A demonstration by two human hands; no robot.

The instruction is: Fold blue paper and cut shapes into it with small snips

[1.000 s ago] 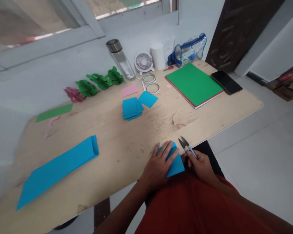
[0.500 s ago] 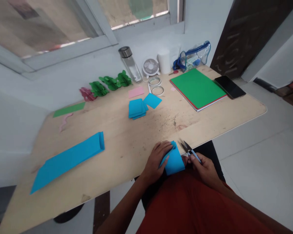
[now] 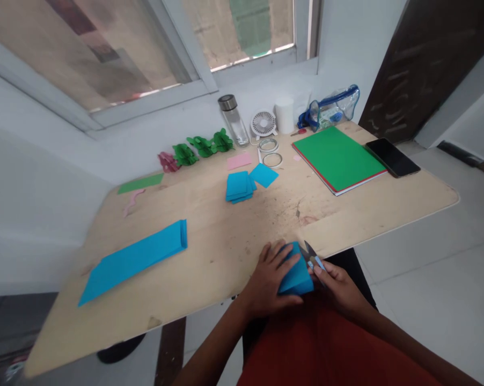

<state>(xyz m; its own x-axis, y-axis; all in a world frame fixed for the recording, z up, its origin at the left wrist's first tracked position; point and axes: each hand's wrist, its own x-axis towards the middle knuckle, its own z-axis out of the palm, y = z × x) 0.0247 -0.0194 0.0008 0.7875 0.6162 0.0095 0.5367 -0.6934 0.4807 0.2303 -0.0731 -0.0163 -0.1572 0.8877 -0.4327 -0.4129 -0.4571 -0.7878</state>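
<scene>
At the table's near edge, my left hand [image 3: 270, 281] lies over a folded piece of blue paper [image 3: 298, 276], fingers across its top and thumb along its near side. My right hand [image 3: 341, 284] grips a small pair of scissors [image 3: 311, 256] with light-blue handles and dark blades. The blades are parted and point away from me, right beside the paper's right edge. Fingers of the right hand below the handles are partly hidden. Farther up the table sit a stack of cut blue paper pieces [image 3: 237, 185] and one loose blue piece [image 3: 264, 175].
A long folded blue strip [image 3: 135, 260] lies at left. Along the back stand green paper leaves [image 3: 202, 146], a glass bottle [image 3: 234, 123], a small fan [image 3: 263, 124] and tape rolls [image 3: 272, 160]. A green pad [image 3: 338, 158] and a phone [image 3: 393, 157] are at right.
My left hand has spread farther over the blue paper, which now lies flatter. The scissors have come closer to its right edge. The whole view has shifted slightly.
</scene>
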